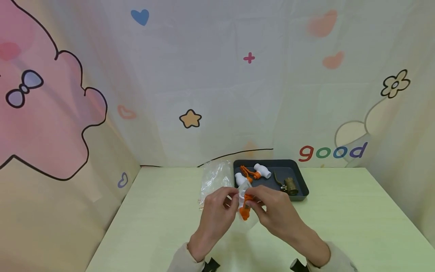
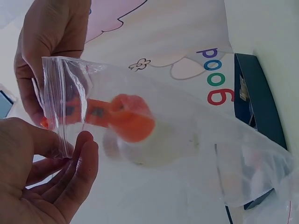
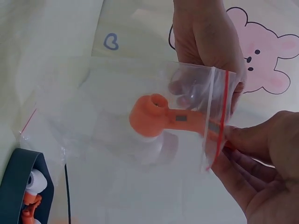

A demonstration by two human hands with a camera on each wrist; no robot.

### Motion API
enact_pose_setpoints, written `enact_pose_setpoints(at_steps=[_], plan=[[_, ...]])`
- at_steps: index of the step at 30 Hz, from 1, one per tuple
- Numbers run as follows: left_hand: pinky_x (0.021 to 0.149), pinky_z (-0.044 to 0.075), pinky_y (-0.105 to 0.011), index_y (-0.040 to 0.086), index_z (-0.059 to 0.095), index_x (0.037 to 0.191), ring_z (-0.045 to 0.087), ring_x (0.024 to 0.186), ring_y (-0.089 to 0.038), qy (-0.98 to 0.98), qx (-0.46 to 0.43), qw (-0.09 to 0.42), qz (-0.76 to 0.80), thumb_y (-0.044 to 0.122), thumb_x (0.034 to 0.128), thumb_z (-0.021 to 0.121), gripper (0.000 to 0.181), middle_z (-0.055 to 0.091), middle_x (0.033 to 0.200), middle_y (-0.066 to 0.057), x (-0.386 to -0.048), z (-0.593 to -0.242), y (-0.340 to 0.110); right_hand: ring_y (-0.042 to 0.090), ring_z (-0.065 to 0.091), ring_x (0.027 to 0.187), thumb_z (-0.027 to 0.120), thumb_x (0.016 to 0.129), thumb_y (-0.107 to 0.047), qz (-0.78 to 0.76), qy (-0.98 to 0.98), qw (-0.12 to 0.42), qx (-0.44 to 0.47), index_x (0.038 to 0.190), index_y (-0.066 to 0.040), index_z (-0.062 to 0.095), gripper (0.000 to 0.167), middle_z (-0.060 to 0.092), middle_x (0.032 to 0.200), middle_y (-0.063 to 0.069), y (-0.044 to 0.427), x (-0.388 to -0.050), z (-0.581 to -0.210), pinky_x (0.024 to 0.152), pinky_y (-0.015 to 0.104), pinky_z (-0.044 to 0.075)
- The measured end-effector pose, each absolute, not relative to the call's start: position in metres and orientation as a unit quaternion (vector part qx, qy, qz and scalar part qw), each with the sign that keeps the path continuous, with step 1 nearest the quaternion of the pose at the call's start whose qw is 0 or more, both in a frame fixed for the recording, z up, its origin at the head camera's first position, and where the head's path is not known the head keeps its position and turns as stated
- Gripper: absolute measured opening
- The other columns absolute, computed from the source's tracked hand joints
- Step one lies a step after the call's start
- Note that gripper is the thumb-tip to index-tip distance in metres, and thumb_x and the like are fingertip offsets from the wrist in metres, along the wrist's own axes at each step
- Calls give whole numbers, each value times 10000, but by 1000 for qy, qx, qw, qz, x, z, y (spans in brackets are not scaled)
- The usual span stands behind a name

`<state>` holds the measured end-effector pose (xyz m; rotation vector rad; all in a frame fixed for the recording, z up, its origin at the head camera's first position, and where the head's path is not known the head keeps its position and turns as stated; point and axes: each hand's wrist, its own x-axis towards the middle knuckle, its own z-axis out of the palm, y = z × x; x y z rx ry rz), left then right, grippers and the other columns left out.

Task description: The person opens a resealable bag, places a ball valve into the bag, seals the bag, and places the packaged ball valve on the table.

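A white plastic ball valve with an orange lever handle [image 3: 147, 116] lies inside a clear zip-lock bag [image 2: 182, 93]. The bag's mouth, marked by a red strip, faces me. My left hand [image 1: 217, 211] pinches one side of this mouth between thumb and fingers. At the other side my right hand [image 1: 276, 211] pinches the end of the orange handle at the bag's opening; whether it also grips the plastic film I cannot tell. The valve's white body shows hazily through the bag in both wrist views.
Behind my hands is a dark tray [image 1: 300, 177]. In it lie white valves with orange handles [image 1: 262, 171] and a brass-coloured valve [image 1: 290, 186]. Left of the tray, clear plastic bags [image 1: 215, 177] lie on the pale table [image 1: 153, 226]. A printed curtain [image 1: 217, 75] hangs behind.
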<state>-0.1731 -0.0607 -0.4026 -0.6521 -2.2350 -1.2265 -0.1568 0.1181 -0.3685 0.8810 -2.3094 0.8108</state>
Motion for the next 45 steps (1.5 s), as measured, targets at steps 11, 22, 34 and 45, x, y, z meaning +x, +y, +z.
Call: enact_pose_setpoints(at_steps=[11,22,34,45], plan=[[553,512,-125,49,707,956,642,615,-63,-808,-237,254,-476,14,896,654,88,718,833,-28,-172,-403,-57,45,640,661,818,761,-35,276,-881,253,289,940,-94,726,210,721,863,-11,108,-164,-379,587,155,513],[540,508,-120,36,702,932,643,610,-61,-796,-238,269,-488,-7,890,651,79,710,820,-35,-171,-403,-56,-16,492,583,824,771,-123,242,-920,162,263,886,-121,745,139,666,690,-80,106,-174,-380,568,152,446],[511,514,-136,36,691,929,659,587,-93,-776,-233,263,-524,-8,901,645,69,701,819,-55,-171,-404,-54,-10,541,600,825,766,-105,238,-929,122,254,889,-133,745,149,675,701,-79,106,-180,-388,577,144,463],[517,544,-190,71,707,924,676,563,-149,-751,-189,256,-578,28,916,655,68,697,804,-123,-173,-405,-56,-24,629,673,734,857,-94,286,-903,169,272,888,-175,713,89,707,780,-97,114,-171,-375,608,181,532]])
